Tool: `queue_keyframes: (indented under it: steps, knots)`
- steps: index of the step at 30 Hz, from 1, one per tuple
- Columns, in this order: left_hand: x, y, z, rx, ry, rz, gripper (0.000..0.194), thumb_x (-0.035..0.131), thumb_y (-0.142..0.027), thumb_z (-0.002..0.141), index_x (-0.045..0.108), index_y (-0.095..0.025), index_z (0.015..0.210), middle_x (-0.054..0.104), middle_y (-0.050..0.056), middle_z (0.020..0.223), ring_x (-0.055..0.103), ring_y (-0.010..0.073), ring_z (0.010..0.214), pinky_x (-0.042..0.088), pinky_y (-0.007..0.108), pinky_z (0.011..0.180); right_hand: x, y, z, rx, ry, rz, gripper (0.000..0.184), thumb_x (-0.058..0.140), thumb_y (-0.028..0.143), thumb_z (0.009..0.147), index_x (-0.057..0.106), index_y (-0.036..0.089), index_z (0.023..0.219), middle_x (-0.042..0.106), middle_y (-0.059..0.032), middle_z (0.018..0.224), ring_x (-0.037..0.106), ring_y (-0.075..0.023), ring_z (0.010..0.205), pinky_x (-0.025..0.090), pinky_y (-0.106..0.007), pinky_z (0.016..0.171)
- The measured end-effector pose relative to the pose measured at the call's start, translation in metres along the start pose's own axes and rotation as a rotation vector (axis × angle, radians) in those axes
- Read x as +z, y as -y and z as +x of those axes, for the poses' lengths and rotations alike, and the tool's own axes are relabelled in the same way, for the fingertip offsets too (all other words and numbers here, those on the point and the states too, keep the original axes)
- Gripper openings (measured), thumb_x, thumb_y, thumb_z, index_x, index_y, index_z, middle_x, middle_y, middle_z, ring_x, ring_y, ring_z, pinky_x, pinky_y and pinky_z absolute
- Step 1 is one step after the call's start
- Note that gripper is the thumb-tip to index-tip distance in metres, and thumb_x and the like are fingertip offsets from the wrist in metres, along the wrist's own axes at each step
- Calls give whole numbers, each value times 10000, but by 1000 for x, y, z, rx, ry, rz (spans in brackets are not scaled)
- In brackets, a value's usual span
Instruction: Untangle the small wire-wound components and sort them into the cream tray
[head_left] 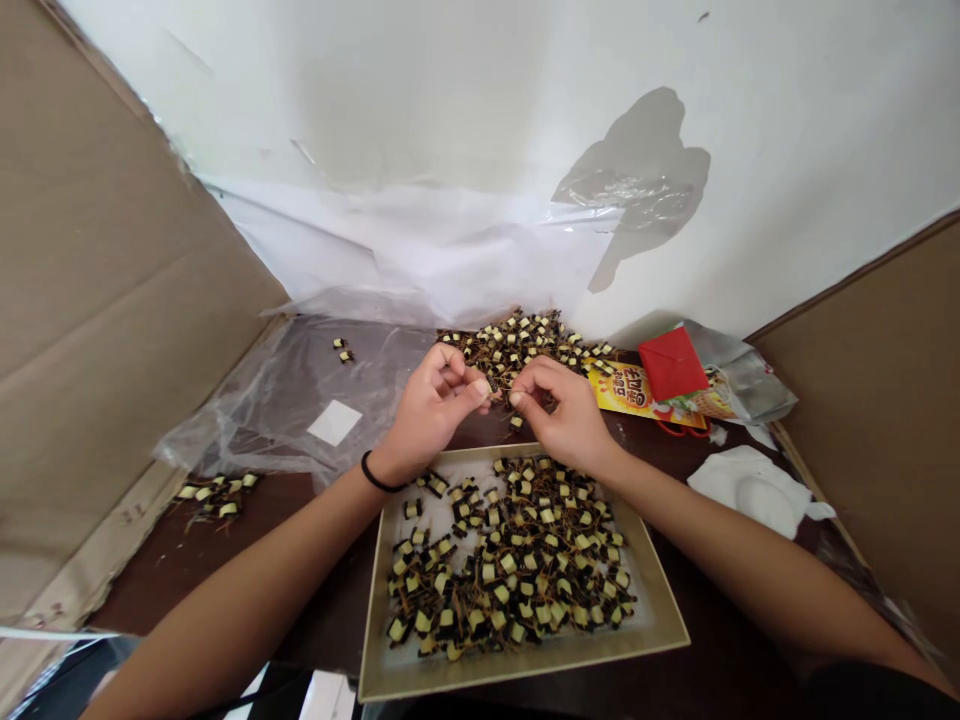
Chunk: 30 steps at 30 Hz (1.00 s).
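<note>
My left hand (439, 408) is closed in a pinch, a dark band round its wrist. Between its thumb and forefinger sits a small wire-wound coil (492, 393), mostly hidden by the fingertips. Close beside it, my right hand (562, 412) pinches what looks like one of the coil's thin copper wires. Just below my hands stands a shallow box (517, 672) holding many black coils (525, 560) wrapped in pale yellow tape, wire ends sticking out. Behind my fingers lies a heap of similar coils (517, 335). One loose coil (516, 424) rests between the heap and the box.
At left, clear plastic sheeting (262, 400) carries a white square (334, 423) and two coils (343, 350). A small coil pile (217, 492) lies nearer. Right of the heap are a yellow snack packet (626, 390), a red packet (673, 363) and crumpled tissue (750, 490). Cardboard walls (97, 270) flank the table.
</note>
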<state>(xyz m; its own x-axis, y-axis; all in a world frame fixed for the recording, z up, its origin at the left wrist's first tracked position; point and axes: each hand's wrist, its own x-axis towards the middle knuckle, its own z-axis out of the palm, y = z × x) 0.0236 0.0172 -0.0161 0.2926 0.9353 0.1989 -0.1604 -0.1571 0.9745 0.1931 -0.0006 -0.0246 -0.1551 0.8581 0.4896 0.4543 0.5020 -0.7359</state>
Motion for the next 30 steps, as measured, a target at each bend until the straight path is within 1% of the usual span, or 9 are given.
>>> queue_keyframes:
  steps: [2,4,8,11,13,16,19,25,30]
  knots:
    - [0,0,1,-12,-20,6,379,733,-299,704,381,-198,800,588,-60,657,572,76,564,458,222,608,2,-6,1,46,78,-17,155,541,156,795,522,185,645,526,-6,666,476,-136,614,365,-264,572]
    - [0,0,1,-40,-45,26,374,739,-281,689,400,-192,819,598,-58,658,574,74,561,465,220,605,3,-10,1,83,103,-22,139,535,156,793,519,185,658,532,-3,670,479,-136,621,374,-263,586]
    - [0,0,2,-79,-91,19,378,749,-288,665,427,-188,835,584,-68,632,568,71,549,470,210,590,5,-13,0,153,5,52,72,508,225,854,540,186,802,577,-14,754,512,-135,647,417,-267,617]
    - [-1,0,2,-98,-55,22,385,753,-299,664,444,-188,865,602,-57,657,578,76,570,475,213,605,4,-12,-1,170,-46,175,194,468,342,913,546,189,1003,629,-42,908,566,-132,685,462,-279,662]
    - [-1,0,1,-90,-19,50,380,750,-300,671,454,-189,882,614,-49,671,585,80,584,470,213,610,4,-10,-1,164,-17,253,292,451,440,925,541,200,1064,640,-42,924,583,-126,676,478,-280,665]
    - [-1,-1,-1,-76,23,98,359,737,-298,689,464,-190,895,622,-42,672,591,87,594,457,210,603,2,-7,-1,170,59,333,376,437,541,912,582,199,975,631,-17,770,590,-131,649,488,-279,650]
    - [-1,-2,-1,-75,46,108,364,740,-298,688,468,-189,905,633,-34,689,595,94,609,451,211,602,1,-5,0,185,90,383,404,448,560,901,606,190,875,608,-7,667,592,-136,634,495,-278,635]
    - [-1,-3,-1,-90,82,82,383,757,-296,673,478,-189,911,646,-24,708,619,109,647,465,227,640,-1,-7,3,239,137,433,375,560,561,834,604,190,812,620,3,657,597,-129,615,502,-271,614]
    - [-1,-1,-1,-83,86,98,368,755,-289,679,493,-190,918,648,-12,737,620,112,666,476,231,654,-2,-6,4,259,141,485,330,620,506,808,591,183,745,602,12,653,576,-117,616,496,-262,626]
